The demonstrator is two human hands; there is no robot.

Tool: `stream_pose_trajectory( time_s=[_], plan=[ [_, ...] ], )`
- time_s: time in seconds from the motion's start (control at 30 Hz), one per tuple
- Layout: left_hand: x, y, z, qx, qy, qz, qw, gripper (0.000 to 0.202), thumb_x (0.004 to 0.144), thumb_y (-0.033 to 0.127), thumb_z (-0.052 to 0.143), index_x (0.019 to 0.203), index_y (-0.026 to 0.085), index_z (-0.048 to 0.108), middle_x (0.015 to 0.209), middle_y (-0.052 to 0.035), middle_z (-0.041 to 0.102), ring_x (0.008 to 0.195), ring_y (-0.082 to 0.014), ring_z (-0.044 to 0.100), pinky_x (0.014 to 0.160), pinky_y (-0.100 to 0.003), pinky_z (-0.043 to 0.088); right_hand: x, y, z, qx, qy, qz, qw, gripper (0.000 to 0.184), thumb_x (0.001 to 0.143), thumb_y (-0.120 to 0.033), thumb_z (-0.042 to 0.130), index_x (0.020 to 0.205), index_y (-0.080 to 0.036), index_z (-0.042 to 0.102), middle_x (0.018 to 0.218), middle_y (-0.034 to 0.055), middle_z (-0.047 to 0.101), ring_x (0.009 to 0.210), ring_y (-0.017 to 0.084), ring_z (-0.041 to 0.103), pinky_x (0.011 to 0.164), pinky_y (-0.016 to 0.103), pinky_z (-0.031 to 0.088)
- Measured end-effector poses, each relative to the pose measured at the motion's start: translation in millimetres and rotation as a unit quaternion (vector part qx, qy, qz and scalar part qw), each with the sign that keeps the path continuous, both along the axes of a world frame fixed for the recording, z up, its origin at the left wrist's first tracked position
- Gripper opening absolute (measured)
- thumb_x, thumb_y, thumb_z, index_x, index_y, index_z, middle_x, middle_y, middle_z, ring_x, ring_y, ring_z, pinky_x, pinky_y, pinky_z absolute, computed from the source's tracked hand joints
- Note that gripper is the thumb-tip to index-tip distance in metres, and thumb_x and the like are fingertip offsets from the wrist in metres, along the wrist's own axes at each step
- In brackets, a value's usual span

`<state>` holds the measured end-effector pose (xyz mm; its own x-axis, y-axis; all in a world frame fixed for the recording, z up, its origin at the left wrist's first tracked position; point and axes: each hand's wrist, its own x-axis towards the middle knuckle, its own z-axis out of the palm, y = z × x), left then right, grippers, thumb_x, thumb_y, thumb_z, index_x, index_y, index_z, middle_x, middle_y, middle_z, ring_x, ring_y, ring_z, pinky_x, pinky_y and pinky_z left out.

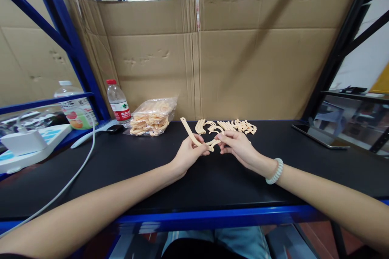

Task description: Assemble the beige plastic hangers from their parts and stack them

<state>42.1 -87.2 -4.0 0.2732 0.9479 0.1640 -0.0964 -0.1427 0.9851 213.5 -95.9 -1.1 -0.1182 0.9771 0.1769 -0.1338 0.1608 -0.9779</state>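
My left hand (187, 153) grips a long, pale cream curved strip (188, 128) with a small hole at its upper end. A curved, hook-like cream piece (214, 143) is pinched in the fingers of my right hand (241, 148), which wears a pale coiled band (275, 171) at the wrist. Both pieces meet or overlap between my hands; whether they are joined I cannot tell. Just behind, several curved strips (200, 126) lie side by side on the black tabletop (158, 186). To their right are slim cream pieces (226, 126) and small knobbed pieces (245, 126).
A clear bag of cream parts (152, 118) sits at the back left, beside a red-capped bottle (118, 103). A white cable (77, 172) crosses the left side from a power strip (39, 147). A dark tablet (319, 136) lies back right. Cardboard (258, 56) walls the back.
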Motion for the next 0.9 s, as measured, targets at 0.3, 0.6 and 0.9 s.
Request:
stream_pose_trajectory(
  time_s=[0.3, 0.6, 0.9],
  plan=[
    [0.9, -8.8, 5.2, -0.094, -0.023, -0.080, 0.992, 0.022, 0.060, 0.017, 0.078, 0.075, 0.008, 0.065, 0.074, -0.0032, 0.064, 0.060, -0.0102, 0.063, 0.065, -0.022, 0.053, 8.9, 13.4, 2.7, 0.072, -0.034, 0.027, 0.996, 0.034, 0.072, -0.047, 0.070, 0.080, -0.014, 0.065, 0.067, 0.0016, 0.061, 0.057, 0.010, 0.056, 0.054, 0.024, 0.049],
    [-3.0, 1.3, 2.4, -0.121, -0.062, -0.060, 0.989, 0.027, 0.056, 0.023, 0.085, 0.070, 0.009, 0.068, 0.067, -0.0039, 0.067, 0.061, -0.0102, 0.063, 0.065, -0.018, 0.052, 68.0, 81.3, 2.7, 0.389, -0.510, -0.096, 0.761, 0.013, 0.080, -0.024, 0.062, 0.087, -0.018, 0.071, 0.088, 0.0076, 0.068, 0.089, 0.022, 0.058, 0.082, 0.037, 0.046],
    [-2.9, -0.2, 2.1, -0.109, -0.063, -0.065, 0.990, 0.035, 0.051, 0.027, 0.088, 0.072, 0.009, 0.066, 0.070, -0.0045, 0.067, 0.062, -0.0108, 0.063, 0.066, -0.020, 0.051, 71.3, 102.0, -19.7, 0.405, -0.621, -0.045, 0.670, 0.020, 0.084, -0.015, 0.057, 0.097, -0.016, 0.071, 0.104, 0.0099, 0.067, 0.100, 0.025, 0.055, 0.090, 0.041, 0.045]
  ],
)
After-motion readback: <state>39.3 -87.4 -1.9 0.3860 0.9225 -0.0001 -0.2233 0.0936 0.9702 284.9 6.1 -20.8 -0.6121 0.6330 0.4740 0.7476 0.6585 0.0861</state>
